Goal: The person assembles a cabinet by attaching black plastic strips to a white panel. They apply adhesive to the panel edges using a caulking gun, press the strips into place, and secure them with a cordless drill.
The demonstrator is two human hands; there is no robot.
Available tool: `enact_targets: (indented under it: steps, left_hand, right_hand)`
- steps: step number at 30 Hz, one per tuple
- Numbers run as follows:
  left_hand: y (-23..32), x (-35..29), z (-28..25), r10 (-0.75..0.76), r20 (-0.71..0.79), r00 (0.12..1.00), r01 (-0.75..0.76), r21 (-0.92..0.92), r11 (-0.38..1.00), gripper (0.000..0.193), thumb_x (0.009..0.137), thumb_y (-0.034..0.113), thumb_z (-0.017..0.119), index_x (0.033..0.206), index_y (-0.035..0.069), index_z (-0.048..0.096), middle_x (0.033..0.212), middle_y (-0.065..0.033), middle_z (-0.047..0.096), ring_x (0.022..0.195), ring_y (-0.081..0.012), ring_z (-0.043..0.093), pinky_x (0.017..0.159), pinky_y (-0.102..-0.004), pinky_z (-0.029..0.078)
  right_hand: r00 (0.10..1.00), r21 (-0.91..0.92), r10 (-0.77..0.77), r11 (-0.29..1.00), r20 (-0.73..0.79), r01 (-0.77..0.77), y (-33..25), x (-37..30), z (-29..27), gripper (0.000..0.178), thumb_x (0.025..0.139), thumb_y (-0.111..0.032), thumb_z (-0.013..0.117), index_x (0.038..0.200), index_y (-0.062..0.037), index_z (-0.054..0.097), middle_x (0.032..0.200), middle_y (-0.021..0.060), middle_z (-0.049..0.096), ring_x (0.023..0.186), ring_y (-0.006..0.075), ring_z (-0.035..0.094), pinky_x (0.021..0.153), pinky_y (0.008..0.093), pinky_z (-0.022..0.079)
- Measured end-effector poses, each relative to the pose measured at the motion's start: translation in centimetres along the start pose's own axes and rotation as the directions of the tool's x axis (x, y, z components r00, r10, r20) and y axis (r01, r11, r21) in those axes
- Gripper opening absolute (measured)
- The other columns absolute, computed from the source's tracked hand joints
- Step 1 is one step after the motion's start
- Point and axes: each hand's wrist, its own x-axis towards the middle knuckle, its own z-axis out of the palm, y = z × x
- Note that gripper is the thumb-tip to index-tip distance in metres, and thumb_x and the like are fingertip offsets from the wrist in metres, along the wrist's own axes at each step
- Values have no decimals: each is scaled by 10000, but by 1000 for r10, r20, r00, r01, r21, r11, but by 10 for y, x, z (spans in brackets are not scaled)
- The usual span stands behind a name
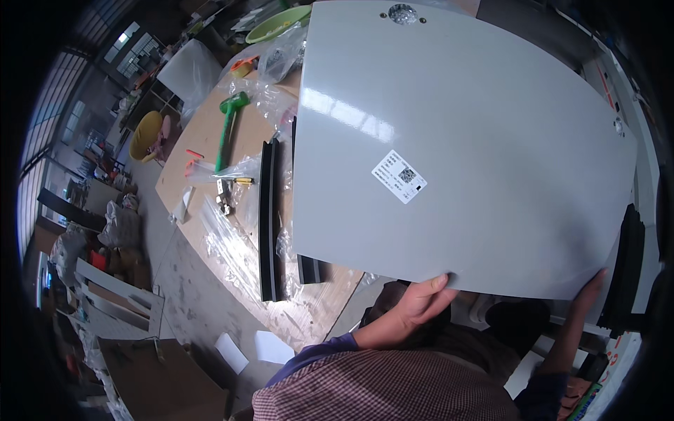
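Note:
A large glossy light-grey panel [477,119], probably a cabinet door, fills the right half of the view. Round metallic fittings show at its far edge and right edge, and a white printed label [399,176] is stuck on its face. My left hand [428,297] grips the near edge, thumb on top and fingers underneath, partly hidden. At the near right corner my right hand [590,289] holds the side edge; most of its fingers are out of sight. Just left of the panel, a long black grooved strip [269,217] lies on the wooden table [298,319].
On the table lie a green mallet [228,126], a small metal hinge [223,198], clear plastic wrap [228,228] and orange tape [243,68]. A green basin [277,24] stands at the far end. Another black strip [623,270] is at the right. Cardboard [165,375] sits lower left.

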Motion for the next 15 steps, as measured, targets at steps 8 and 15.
enact_targets:
  steps: [8, 15]
  left_hand:
    - [3, -1, -2, 18, 16, 1000, -17, -58, 998, 548, 903, 165, 694, 1387, 37, 470, 1399, -88, 510, 1336, -257, 430, 1154, -431, 301]
    - [3, -1, -3, 27, 17, 1000, -26, -62, 998, 546, 904, 157, 690, 1388, 34, 468, 1398, -88, 510, 1332, -258, 433, 1153, -427, 302]
  right_hand:
    - [993, 132, -53, 991, 103, 39, -19, 4, 8, 823, 996, -656, 319, 1324, 61, 557, 1234, 190, 631, 1114, 289, 594, 997, 390, 426]
    - [993, 63, -76, 996, 88, 71, -19, 1, 11, 822, 1001, -652, 306, 1329, 61, 551, 1255, 188, 620, 1123, 282, 588, 1000, 389, 425]
